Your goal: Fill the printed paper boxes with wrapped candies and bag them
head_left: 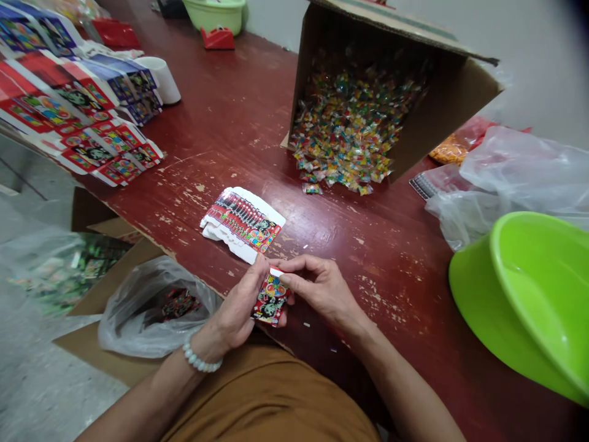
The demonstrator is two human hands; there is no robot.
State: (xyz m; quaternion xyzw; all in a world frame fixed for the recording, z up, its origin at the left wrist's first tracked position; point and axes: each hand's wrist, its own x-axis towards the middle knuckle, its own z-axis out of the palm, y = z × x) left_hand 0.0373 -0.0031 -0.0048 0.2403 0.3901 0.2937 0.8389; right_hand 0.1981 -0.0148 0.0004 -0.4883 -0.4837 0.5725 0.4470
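Note:
My left hand (239,304) and my right hand (319,288) meet just over the table's near edge. Between them, both pinch a small red printed card (271,301) with a cartoon design, its top edge partly hidden by my fingers. Just beyond my hands, a stack of printed red-and-white strips (242,224) lies on the worn red wooden table (221,144). A white beaded bracelet (199,359) circles my left wrist. Farther ahead, a tipped cardboard box (363,92) spills many small, colourful wrapped sweets (345,129).
Stacks of printed cards (78,110) cover the table's far left. A lime-green basin (529,294) sits at right beside clear plastic bags (510,184). Below the left edge, a plastic bag (151,310) rests on flattened cardboard. A red tape dispenser (217,38) stands at the back.

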